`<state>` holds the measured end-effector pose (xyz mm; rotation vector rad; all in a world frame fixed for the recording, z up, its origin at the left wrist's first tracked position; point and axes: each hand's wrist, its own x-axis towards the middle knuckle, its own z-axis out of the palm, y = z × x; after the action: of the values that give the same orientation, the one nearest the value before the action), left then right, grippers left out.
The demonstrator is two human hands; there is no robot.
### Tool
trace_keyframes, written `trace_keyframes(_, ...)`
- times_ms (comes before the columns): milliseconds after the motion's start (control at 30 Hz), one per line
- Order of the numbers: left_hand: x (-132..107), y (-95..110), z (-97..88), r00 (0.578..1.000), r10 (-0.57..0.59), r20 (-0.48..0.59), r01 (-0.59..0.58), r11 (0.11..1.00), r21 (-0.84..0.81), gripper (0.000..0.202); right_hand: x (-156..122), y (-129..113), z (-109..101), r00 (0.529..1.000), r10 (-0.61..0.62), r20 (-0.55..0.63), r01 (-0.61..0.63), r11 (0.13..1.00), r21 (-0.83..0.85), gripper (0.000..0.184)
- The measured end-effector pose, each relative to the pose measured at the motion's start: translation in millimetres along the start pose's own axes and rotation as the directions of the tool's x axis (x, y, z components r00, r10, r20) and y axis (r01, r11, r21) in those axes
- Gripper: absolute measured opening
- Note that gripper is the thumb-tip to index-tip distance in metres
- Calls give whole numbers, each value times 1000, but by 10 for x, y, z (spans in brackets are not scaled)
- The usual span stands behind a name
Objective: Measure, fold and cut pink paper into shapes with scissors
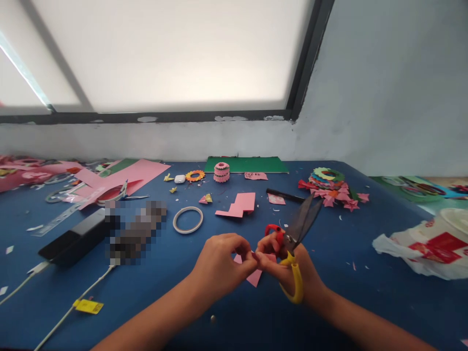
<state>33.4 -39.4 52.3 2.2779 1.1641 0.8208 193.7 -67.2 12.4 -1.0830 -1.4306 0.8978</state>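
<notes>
My left hand (pixel 224 258) is closed, its thumb and fingertips pinching a small piece of pink paper (pixel 255 278). My right hand (pixel 305 273) meets it fingertip to fingertip at the same paper. Hooked in the right hand are scissors (pixel 292 239) with one red and one yellow handle, blades slightly apart and pointing up and away. Most of the pinched paper is hidden behind the fingers. Just beyond the hands lies a cut, folded pink paper piece (pixel 241 204). A roll of double-sided tape (pixel 187 220) rests to the left of it.
Farther back stand a stack of pink paper rings (pixel 221 172) and an orange paper ring (pixel 195 175). Colourful rings and pink stars (pixel 329 187) are piled at right, near a black pen (pixel 285 195). A plastic-bagged cup (pixel 427 243) sits far right; a black device (pixel 78 236) with cable lies left.
</notes>
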Motion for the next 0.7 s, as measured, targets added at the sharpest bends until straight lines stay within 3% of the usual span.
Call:
trace_keyframes(133,73,-125,-121,996,-47,-79,51,997,59,8,30,-75,-100,996,-21,-84,19,1000,-17,28)
trace_keyframes(233,130,-165,-198,988,-103,-112,100,994,-31,8,65,-118,-173,981,-39,-192,35,999,-21,27)
trace_keyframes(333,126,-104,-184,987,-159,10,153,931,-330,10,87,-111,-172,981,-8,-192,18,999,51,29)
trace_keyframes(467,66,-36,-68,943,-168,288,322,685,-654,45,87,-53,-116,993,36,-109,-17,985,170,29)
trace_keyframes(567,51,-55,-21,932,-185,313,360,586,-726,44,83,-21,-105,996,61,-57,-45,968,246,32)
trace_keyframes(700,67,-70,-56,938,-230,258,344,556,-757,37,87,-19,-119,995,101,-13,-93,947,307,36)
